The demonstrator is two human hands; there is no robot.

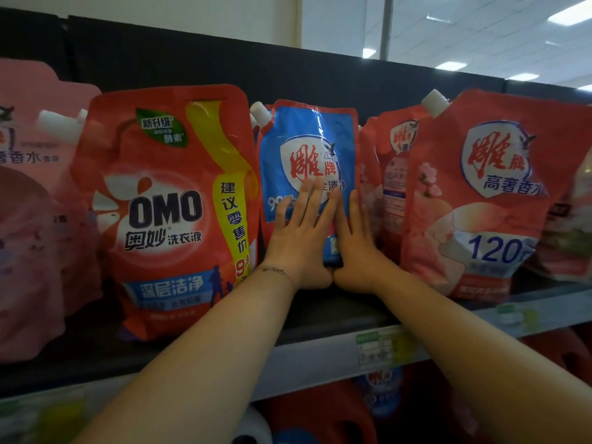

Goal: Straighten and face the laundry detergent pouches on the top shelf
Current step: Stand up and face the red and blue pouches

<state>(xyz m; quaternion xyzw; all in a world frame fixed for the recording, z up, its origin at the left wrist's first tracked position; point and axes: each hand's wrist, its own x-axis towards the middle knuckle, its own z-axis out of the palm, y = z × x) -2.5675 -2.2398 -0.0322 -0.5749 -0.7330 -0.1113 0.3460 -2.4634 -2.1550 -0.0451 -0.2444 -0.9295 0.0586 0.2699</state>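
In the head view, the blue detergent pouch point(304, 129) stands upright near the middle of the top shelf point(307, 360), set back from the shelf's front edge. Its printed face is turned forward and its white cap point(260, 113) sits at its upper left corner.

Both grips lie flat against the lower half of this pouch. The left grip point(301, 232) presses on the front with its fingers straight and slightly spread, pointing up. The right grip point(352, 241) has straight fingers held close together along the pouch's right side. The two thumbs meet at the pouch's bottom edge, so neither grip curls around or pinches anything. A thin bracelet point(272, 270) circles the left wrist.

A large red OMO pouch point(166, 213) stands just left of the blue one, closer to the front edge. To the right a red pouch point(480, 200) also stands forward, with another red pouch point(390, 161) behind it. A pink pouch point(28, 187) fills the shelf's left end. A green price label point(381, 347) sits on the front rail.
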